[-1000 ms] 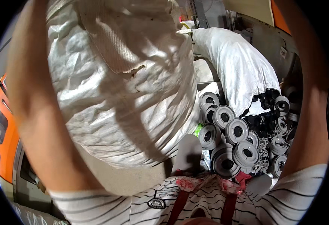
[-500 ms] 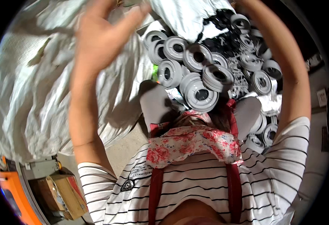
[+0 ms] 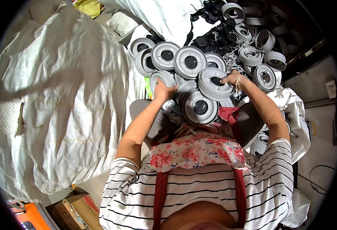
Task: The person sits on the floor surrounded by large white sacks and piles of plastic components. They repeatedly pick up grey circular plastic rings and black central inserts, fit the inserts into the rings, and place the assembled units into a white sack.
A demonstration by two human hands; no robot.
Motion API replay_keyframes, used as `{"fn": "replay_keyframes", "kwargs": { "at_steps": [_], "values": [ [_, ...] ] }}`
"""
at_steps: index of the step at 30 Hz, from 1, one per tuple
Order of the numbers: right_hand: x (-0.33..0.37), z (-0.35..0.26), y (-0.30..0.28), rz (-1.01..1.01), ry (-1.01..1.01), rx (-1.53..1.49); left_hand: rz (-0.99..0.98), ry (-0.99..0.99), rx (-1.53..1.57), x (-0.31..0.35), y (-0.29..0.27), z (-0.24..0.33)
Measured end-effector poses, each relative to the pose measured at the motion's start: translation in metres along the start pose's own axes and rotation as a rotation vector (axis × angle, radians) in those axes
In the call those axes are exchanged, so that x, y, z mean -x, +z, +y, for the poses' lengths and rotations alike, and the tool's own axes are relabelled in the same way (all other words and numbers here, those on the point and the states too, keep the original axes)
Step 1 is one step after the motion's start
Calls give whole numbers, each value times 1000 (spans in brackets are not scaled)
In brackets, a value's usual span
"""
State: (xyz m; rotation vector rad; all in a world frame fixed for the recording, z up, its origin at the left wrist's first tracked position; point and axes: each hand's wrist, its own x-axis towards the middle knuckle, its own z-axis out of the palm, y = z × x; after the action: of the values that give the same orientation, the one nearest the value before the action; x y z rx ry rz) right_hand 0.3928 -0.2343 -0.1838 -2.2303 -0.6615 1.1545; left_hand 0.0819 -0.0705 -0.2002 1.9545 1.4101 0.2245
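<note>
Both my arms reach forward over a heap of round grey plastic housings with black centres. My left hand (image 3: 164, 91) is closed on the near edge of one grey housing (image 3: 166, 78) at the left of the heap. Farther right, my right hand (image 3: 232, 78) grips the rim of another grey housing (image 3: 210, 93), its fingertips by the black centre. Between my hands, a stack of housings (image 3: 192, 111) leans toward my lap. Behind it, more housings (image 3: 190, 73) lie in a row, overlapping.
A big white woven sack (image 3: 68, 99) fills the left side. Small black parts (image 3: 210, 40) and thin white pieces (image 3: 233, 59) lie beyond the heap. More grey rings (image 3: 266, 40) are piled at the far right. A cardboard box (image 3: 78, 211) stands at the lower left.
My left hand, raised with its fingers spread, has come down onto a housing. My right hand, then beyond the upper edge, is now on another housing. The view has shifted.
</note>
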Motion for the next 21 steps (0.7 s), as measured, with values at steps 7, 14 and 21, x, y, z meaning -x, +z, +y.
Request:
{"fn": "replay_keyframes", "kwargs": {
  "at_steps": [7, 14, 21],
  "values": [
    [-15, -24, -16, 59, -242, -311, 37, -33, 761, 37, -90, 11],
    [-48, -69, 60, 266, -204, -198, -340, 198, 1656, 33, -106, 57],
    [-1, -71, 62, -217, -555, -1144, 65, 401, 436, -27, -33, 60]
  ]
}}
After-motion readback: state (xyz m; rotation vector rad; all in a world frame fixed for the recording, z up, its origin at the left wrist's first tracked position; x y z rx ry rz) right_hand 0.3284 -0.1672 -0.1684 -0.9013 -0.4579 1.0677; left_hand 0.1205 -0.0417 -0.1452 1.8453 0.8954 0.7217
